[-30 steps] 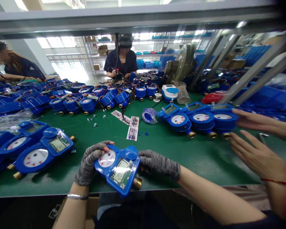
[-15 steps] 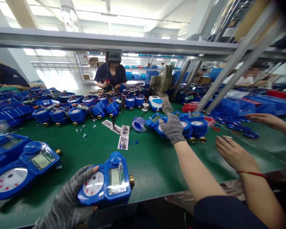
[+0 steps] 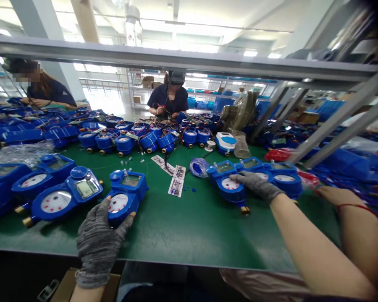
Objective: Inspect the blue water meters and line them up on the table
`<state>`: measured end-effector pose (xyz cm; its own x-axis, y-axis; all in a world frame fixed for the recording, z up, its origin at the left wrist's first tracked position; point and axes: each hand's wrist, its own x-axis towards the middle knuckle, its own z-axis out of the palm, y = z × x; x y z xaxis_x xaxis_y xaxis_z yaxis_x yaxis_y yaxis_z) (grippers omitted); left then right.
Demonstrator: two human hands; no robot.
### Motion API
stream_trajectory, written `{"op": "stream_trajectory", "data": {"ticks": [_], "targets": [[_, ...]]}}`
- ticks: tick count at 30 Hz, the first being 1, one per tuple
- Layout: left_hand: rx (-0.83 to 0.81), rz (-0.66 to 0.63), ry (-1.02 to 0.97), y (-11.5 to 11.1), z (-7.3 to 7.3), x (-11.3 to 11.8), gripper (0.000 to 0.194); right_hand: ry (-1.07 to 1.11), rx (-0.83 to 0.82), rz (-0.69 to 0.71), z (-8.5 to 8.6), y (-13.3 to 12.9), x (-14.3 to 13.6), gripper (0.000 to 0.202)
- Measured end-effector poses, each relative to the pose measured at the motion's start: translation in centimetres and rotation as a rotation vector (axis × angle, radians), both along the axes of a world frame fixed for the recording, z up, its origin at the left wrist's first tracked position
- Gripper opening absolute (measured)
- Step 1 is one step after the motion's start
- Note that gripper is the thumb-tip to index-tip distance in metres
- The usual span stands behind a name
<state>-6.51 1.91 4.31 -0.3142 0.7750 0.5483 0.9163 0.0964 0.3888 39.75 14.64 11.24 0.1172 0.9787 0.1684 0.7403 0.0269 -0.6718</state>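
Note:
My left hand (image 3: pixel 101 241), in a grey glove, grips the round end of a blue meter (image 3: pixel 127 193) at the left front of the green table (image 3: pixel 176 235). The meter's small window end points away from me. Two more meters lie close by on the left, one with its round lid raised over a display (image 3: pixel 67 195). On the right, my gloved right hand (image 3: pixel 257 184) reaches to a group of meters, its fingers at the edge of the nearest blue meter (image 3: pixel 231 186). Whether those fingers grip it is unclear.
A co-worker's bare hand (image 3: pixel 337 197) with a red bracelet is at the right. Printed label strips (image 3: pixel 176 186) and a bag of blue parts (image 3: pixel 198 167) lie mid-table. Rows of wired meters (image 3: pixel 124 144) stand behind, beneath a metal shelf (image 3: pixel 182 58).
The view has turned left. My left hand's meter is now farther back, beside the left meters. My right hand is at the nearest meter on the right, which now stands apart from the others.

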Motion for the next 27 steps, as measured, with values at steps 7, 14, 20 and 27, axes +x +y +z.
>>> {"op": "stream_trajectory", "data": {"ticks": [7, 14, 20, 27], "targets": [[0.05, -0.052, 0.0, -0.8, -0.4, 1.0, 0.08, 0.582, -0.344, 0.18, -1.8, -9.4, -4.8, 0.052], [0.152, -0.411, -0.259, -4.7, 0.4, 8.4, 0.085, 1.167, -0.219, 0.353, -5.2, -14.6, -19.3, 0.079], [0.131, -0.529, -0.228, -5.5, -1.6, 10.5, 0.075, 0.675, -0.07, 0.338, -7.1, -11.9, -19.0, 0.039], [0.139, -0.526, -0.24, -5.1, -1.8, 9.6, 0.066, -0.127, -0.036, -0.084, -9.7, -1.6, -12.1, 0.014]]}}
